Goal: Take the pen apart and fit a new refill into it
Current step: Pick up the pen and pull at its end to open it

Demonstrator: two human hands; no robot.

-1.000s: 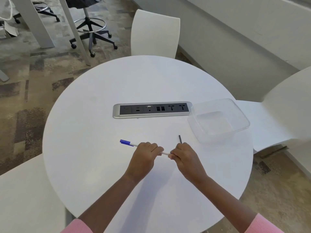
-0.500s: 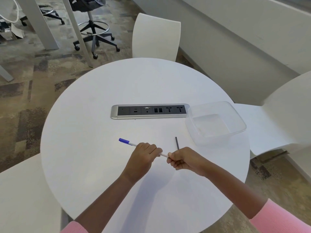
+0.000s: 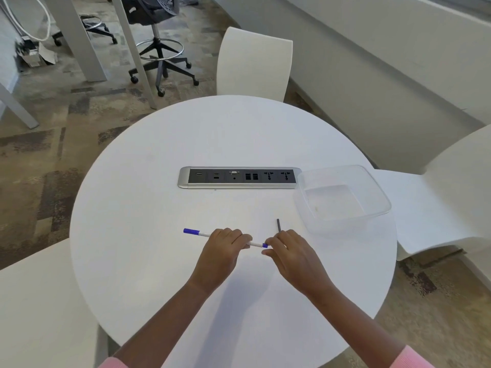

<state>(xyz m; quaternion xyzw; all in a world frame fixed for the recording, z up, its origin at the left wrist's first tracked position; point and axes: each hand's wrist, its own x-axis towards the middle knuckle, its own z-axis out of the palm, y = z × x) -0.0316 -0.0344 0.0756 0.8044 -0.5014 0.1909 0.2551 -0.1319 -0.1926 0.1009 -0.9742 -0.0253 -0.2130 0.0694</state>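
Observation:
A thin white pen (image 3: pixel 204 234) with a blue cap at its left end lies level above the round white table (image 3: pixel 159 197). My left hand (image 3: pixel 224 248) is closed around the middle of the barrel. My right hand (image 3: pixel 288 252) pinches the pen's right end, where a small blue end piece (image 3: pixel 265 245) shows between its fingertips. A thin dark refill (image 3: pixel 278 224) sticks up from behind my right hand; its lower part is hidden, and whether the hand holds it cannot be told.
A clear plastic container (image 3: pixel 342 197) stands at the table's right edge. A silver socket strip (image 3: pixel 239 177) is set into the table's middle. White chairs (image 3: pixel 253 62) surround the table, and a black office chair (image 3: pixel 159 35) stands on the carpet beyond.
My right hand has loosened from a fist to a fingertip pinch, baring the blue end piece of the pen. The camera has tilted slightly; my left hand keeps its grip.

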